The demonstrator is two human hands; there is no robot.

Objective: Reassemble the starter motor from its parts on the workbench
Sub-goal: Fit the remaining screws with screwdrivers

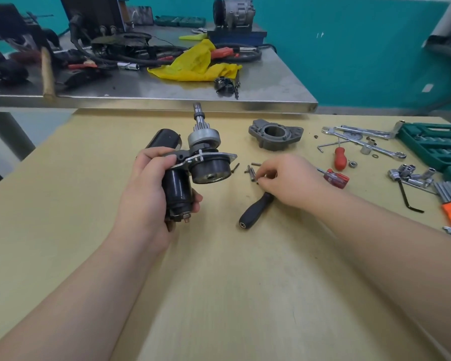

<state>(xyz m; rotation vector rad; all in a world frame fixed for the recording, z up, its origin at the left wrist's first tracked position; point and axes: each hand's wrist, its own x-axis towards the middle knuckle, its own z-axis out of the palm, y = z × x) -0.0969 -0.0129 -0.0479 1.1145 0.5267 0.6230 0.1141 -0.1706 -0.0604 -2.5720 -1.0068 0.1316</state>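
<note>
1. The left hand [151, 188] holds the partly built starter motor [190, 162] above the wooden workbench [219, 295], left of its middle; the fingers curl round the black solenoid cylinder [177, 191] and the thumb lies over the metal bracket on top.
2. The starter motor shows two black cylinders side by side, a grey plate joining them, a short black drum with a silver rim facing the camera, and a toothed pinion shaft [199, 118] rising toward the far edge of the workbench.
3. Just right of the motor, a few small bolts [250, 171] lie loose on the workbench.
4. The right hand [287, 181] rests over those bolts, its thumb and forefinger tips pinched together on one of them; the other fingers are loosely bent.
5. A black screwdriver handle [255, 207] lies under the right hand, its butt end pointing toward the near edge.
6. Toward the far edge, right of centre, sits the grey cast nose housing [275, 136] with its round bore upward.
7. Along the right edge lie a red-handled screwdriver [339, 158], spanners [362, 142], sockets [409, 174] and a green tool case [435, 144].
</note>
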